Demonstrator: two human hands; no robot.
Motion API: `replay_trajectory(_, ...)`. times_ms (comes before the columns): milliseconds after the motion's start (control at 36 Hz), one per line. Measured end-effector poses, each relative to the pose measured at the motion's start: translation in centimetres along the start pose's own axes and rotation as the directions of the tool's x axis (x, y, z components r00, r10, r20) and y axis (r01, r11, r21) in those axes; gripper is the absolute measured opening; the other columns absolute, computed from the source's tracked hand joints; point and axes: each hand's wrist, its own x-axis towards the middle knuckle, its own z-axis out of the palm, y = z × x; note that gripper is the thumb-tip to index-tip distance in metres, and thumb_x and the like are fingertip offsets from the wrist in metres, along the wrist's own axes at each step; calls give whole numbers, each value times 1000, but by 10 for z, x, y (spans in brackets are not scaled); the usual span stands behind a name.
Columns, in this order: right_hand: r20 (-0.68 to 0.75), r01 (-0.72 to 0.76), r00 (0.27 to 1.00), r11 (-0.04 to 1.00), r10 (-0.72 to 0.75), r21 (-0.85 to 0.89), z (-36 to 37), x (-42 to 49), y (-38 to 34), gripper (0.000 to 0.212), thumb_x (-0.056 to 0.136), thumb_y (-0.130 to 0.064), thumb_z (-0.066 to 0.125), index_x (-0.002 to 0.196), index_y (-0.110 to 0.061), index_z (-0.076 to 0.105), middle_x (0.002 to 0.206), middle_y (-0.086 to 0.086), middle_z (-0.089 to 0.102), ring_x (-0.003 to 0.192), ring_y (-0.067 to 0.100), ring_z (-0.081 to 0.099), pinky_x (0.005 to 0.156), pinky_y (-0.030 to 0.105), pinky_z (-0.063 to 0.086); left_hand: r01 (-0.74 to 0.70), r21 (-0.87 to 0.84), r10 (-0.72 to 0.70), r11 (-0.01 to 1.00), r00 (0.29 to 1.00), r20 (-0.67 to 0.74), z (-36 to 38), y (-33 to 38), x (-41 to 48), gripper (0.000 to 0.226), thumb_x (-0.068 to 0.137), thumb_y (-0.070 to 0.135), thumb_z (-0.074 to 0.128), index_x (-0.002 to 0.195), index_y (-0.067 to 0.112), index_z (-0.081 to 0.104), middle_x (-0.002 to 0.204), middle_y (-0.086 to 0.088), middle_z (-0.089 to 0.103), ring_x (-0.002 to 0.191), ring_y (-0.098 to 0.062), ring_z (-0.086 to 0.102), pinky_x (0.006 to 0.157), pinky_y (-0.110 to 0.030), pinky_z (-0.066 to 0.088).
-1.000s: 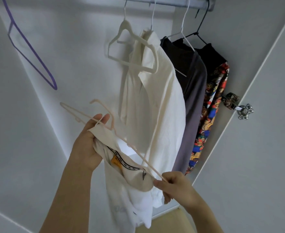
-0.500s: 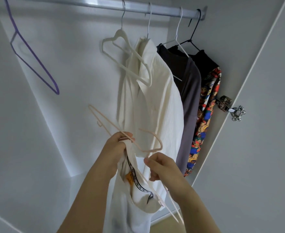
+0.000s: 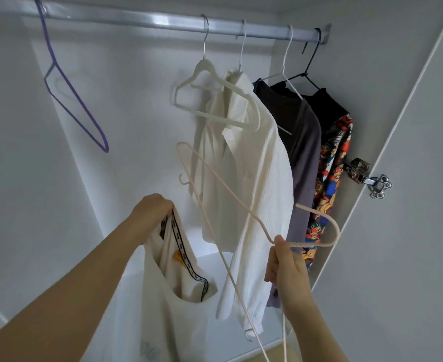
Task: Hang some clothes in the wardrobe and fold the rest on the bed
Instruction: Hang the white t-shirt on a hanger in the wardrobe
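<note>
My left hand [image 3: 152,209] grips the neck edge of a white T-shirt [image 3: 168,304] with a black-trimmed collar and an orange label; the shirt hangs down from it. My right hand [image 3: 284,265] pinches a thin pale pink hanger [image 3: 215,178] at the base of its hook, which curves out to the right. The hanger tilts up to the left, outside the shirt, in front of a hanging cream shirt [image 3: 251,178]. The wardrobe rail [image 3: 136,18] runs across the top.
On the rail hang an empty purple hanger [image 3: 76,111], an empty white hanger [image 3: 210,100], the cream shirt, a grey-purple top [image 3: 306,152], and a black garment with a cartoon print [image 3: 330,173]. The open wardrobe door [image 3: 411,205] with its metal hinge [image 3: 364,176] stands at the right.
The hanger has come out of the T-shirt's neck and moved right. My right hand shifted its hold to the hook base. My left hand stays on the collar.
</note>
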Motion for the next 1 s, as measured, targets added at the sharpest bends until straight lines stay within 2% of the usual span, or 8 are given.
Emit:
replay_trajectory(111,-22,39,999,999,-39,23,-3,-4,-1,42,81,-25,51,43,-17,34,40,-5,34,40,5,33,49,19,38,30,8,-30,1000,999,43,-13,4,5,16,83,5,48,69,8,40,76,-8,40,69,-22,38,58,-27,27)
replay_trajectory(222,11,86,996,996,-87,33,-8,-5,-2,20,65,-22,40,50,-12,32,39,-8,30,37,4,25,39,14,25,22,1,-22,1000,999,33,-22,7,10,12,88,9,50,76,5,47,80,-11,46,80,-25,45,65,-29,33)
replay_trajectory(306,43,101,994,995,-102,27,-11,-5,-4,25,67,-22,42,48,-13,28,38,-8,27,37,4,23,40,17,22,-8,68,10,998,1000,-24,-28,4,16,10,91,9,47,83,2,51,81,-9,48,86,-26,46,69,-27,35)
replay_trajectory(417,66,146,988,983,-139,-111,-12,0,-3,49,93,-11,50,51,-13,25,39,-10,23,39,5,22,43,15,24,-34,42,38,999,996,-79,-32,4,20,11,92,10,44,90,6,53,85,-8,50,88,-25,47,68,-28,36)
replay_trajectory(556,90,170,984,965,-155,-198,-10,7,1,49,94,-11,50,51,-13,25,40,-10,22,42,7,22,50,23,24,115,-266,-121,957,993,-8,-38,8,20,20,94,16,46,75,12,52,84,-11,51,75,-25,49,65,-30,39)
replay_trajectory(611,108,168,983,962,-147,-217,-11,8,0,51,94,-12,50,50,-15,24,42,-10,21,42,7,21,54,28,23,117,-288,-124,950,992,-8,-41,9,20,20,92,15,48,72,11,50,81,-12,50,75,-25,47,61,-29,35)
replay_trajectory(806,119,143,986,946,-113,-289,-11,7,0,56,94,-12,51,45,-18,25,37,-10,21,39,7,23,53,27,24,-264,77,275,962,927,-254,-24,11,-2,11,85,13,51,81,10,61,77,-4,58,69,-20,52,62,-29,41)
replay_trajectory(1000,130,137,987,915,-94,-380,-2,3,-4,61,94,-18,50,39,-23,24,35,-9,20,37,9,22,54,29,21,-475,399,518,784,855,0,16,19,-36,8,84,18,59,86,15,66,82,-3,59,79,-20,54,67,-28,40)
